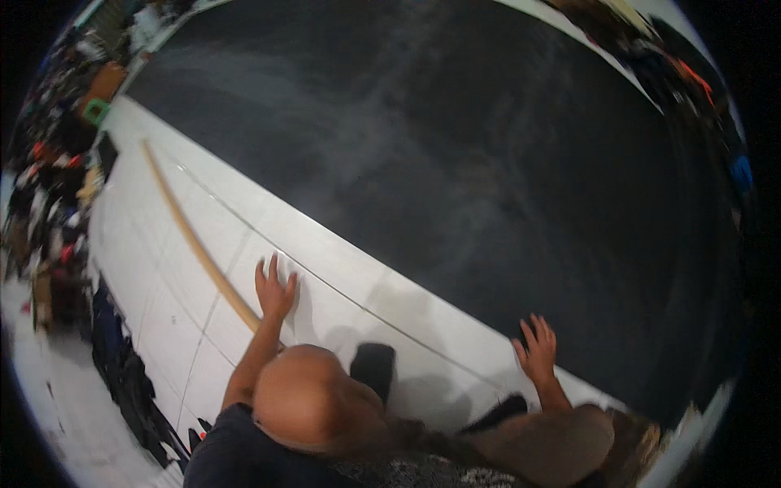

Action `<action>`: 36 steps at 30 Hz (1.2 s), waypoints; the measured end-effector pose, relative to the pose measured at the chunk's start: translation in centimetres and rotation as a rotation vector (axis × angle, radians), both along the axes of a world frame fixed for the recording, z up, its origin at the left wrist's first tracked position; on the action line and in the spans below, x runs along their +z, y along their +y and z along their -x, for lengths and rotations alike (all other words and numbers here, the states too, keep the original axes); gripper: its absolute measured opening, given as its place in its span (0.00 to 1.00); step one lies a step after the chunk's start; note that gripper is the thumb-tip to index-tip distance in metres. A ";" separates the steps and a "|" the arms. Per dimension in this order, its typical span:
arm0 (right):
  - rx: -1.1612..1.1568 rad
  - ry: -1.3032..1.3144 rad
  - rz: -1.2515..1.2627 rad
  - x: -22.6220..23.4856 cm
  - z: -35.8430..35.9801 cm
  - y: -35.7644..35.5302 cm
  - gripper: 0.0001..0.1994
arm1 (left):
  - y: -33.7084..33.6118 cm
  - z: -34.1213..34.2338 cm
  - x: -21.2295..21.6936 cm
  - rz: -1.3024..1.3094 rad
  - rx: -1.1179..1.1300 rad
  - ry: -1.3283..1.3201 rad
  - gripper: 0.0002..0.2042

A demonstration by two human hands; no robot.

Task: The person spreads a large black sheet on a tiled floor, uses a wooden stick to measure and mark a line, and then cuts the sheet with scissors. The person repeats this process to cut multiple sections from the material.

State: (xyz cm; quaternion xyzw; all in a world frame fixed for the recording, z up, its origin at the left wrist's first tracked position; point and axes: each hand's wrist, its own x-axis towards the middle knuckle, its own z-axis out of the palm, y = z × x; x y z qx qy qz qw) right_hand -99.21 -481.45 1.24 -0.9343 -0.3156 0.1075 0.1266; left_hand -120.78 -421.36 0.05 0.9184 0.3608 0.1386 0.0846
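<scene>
My left hand (275, 293) is over the white surface with its fingers spread, holding nothing. Just beside it lies a long pale wooden stick (195, 244), which looks bent in this view and passes behind my left forearm. A wide dark grey sheet (423, 154), perhaps cloth, spreads flat across the far side. At its near edge, my right hand (537, 350) rests with fingers apart, the tips on or just above the dark sheet. Whether the fingertips press on it, I cannot tell.
My bent bare knees (303, 398) and a dark-covered foot (374, 370) are on the white surface (325, 313), which has thin seam lines. Cluttered heaps (61, 220) line the left side, with a dark cloth pile (122, 358) nearer. More piled things (683, 73) lie at the far right.
</scene>
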 end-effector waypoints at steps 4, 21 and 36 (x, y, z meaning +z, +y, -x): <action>0.017 0.030 0.099 -0.1 -0.7 -0.2 0.29 | -6.2 -11.8 0.7 0.119 -0.564 0.063 0.36; -0.557 0.037 0.319 0.7 -0.8 -6.2 0.28 | -10.5 -18.0 1.1 -0.017 -0.736 0.342 0.41; 0.055 -0.075 0.015 1.0 1.6 -1.6 0.19 | -11.3 -17.0 2.3 0.122 -0.760 0.252 0.37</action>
